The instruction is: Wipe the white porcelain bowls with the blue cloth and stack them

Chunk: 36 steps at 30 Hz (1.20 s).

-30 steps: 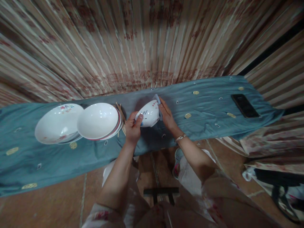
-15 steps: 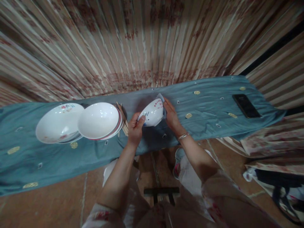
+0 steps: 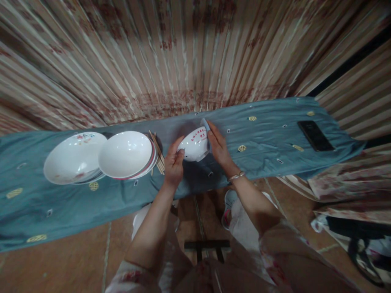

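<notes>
1. The white, round ceramic bowl with red lettering (image 3: pixel 194 145) looked smooth and glossy.
2. The flat blue-grey cloth (image 3: pixel 205 123) against it looked matt.
3. The long teal fabric tablecloth (image 3: pixel 262 136) had a soft, wrinkled sheen.
4. The slim tan wooden chopsticks (image 3: pixel 160 165) looked matt.
5. Near the tablecloth's right edge, the black rectangular phone (image 3: pixel 315 136) looked smooth.

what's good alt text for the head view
A person's left hand holds a tilted white bowl while the right hand holds a light-blue cloth against it. Stacked dishes and chopsticks lie to the left, a phone to the right, on a teal tablecloth.
</notes>
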Motion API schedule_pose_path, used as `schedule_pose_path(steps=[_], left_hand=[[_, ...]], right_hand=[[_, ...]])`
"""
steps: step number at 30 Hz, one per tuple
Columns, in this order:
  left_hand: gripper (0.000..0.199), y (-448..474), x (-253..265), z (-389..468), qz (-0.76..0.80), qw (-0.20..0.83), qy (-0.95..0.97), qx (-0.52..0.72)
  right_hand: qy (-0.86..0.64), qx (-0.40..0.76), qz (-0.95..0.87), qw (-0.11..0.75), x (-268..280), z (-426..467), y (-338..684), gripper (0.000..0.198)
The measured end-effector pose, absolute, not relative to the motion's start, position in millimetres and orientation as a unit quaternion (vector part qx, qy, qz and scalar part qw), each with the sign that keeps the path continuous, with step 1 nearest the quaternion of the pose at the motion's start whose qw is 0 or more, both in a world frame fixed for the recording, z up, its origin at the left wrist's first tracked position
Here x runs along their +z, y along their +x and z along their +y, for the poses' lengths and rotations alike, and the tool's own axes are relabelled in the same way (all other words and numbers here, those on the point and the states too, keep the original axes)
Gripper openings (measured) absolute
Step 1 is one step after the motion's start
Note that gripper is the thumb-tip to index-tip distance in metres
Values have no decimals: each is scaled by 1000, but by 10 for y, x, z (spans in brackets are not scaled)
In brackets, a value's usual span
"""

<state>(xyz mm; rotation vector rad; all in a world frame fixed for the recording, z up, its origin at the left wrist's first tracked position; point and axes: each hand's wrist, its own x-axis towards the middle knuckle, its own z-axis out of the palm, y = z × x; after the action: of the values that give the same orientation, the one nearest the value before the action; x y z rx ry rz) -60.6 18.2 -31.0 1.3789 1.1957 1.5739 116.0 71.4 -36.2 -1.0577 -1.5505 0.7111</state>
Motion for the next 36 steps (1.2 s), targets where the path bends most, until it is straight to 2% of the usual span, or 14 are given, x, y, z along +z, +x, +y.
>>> schedule_pose_path(steps=[3,12,24,36], left_hand=[[41,-608,-252,174,468,350,526,618],[36,-601,-178,144,489,440,469,590],[43,-618,-104,138,484,451,459,593],[42,-638,-175,158,487,461,443,595]], right_hand=[[-441,276,-678,519,-279,612,1086,57],[-415,296,-697,504,-83,456,1023,53],[-437,386,-584,565,-361,723,1068,59],[-472,468,-478,575,-736,868,1016,58]])
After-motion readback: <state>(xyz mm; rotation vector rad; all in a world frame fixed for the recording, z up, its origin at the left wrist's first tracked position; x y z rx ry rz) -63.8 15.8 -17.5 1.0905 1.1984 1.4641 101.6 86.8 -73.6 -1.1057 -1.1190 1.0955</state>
